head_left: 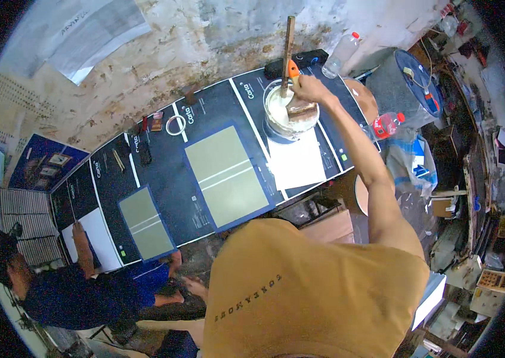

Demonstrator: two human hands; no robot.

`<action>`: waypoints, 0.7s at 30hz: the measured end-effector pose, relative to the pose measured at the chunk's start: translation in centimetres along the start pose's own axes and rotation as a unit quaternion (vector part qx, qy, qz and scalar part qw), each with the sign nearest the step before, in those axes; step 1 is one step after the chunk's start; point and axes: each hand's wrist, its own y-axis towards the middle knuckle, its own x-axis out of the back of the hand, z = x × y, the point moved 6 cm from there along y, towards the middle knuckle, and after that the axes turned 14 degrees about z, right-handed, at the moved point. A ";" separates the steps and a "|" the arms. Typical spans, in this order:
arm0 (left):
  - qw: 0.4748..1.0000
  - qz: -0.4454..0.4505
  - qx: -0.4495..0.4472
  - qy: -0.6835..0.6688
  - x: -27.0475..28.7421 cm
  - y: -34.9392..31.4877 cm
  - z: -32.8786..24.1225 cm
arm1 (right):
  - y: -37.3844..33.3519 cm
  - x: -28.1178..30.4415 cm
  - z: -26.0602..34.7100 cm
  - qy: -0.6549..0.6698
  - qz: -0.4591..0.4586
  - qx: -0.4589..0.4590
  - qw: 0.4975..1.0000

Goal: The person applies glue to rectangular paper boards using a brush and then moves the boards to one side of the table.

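My right hand [311, 89] is closed around the orange handle [293, 69] of a wide brush. The brush head [302, 111] is over the mouth of a bucket [278, 132] of thick white paste [275, 107]. A long wooden stick [289, 45] stands upright in the same bucket, just beside my fingers. Under the bucket's near side lies a stack of white paper [297, 162]. Left of it, a large grey-green panel with blue borders and two pale stripes [228, 173] rests flat on the dark table covering. My left hand cannot be made out.
A smaller panel [146, 224] and a tape roll [176, 125] lie to the left. A co-worker in dark clothing sits at the left end, one hand [78, 229] on white paper. Plastic bottles [342, 55] and a blue drum [410, 80] stand at the right.
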 end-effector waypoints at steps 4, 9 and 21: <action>0.986 0.081 -0.148 0.006 -4.0 3.5 -8.3 | -1.6 3.5 2.3 0.000 0.009 0.034 0.999; 0.906 0.135 -0.390 0.092 -14.6 -6.9 -28.3 | -4.2 5.0 6.8 -0.066 -0.026 0.042 0.997; 0.586 0.297 -0.388 0.647 -25.7 -18.5 -35.2 | -7.8 -10.0 24.8 0.249 -0.203 0.237 0.917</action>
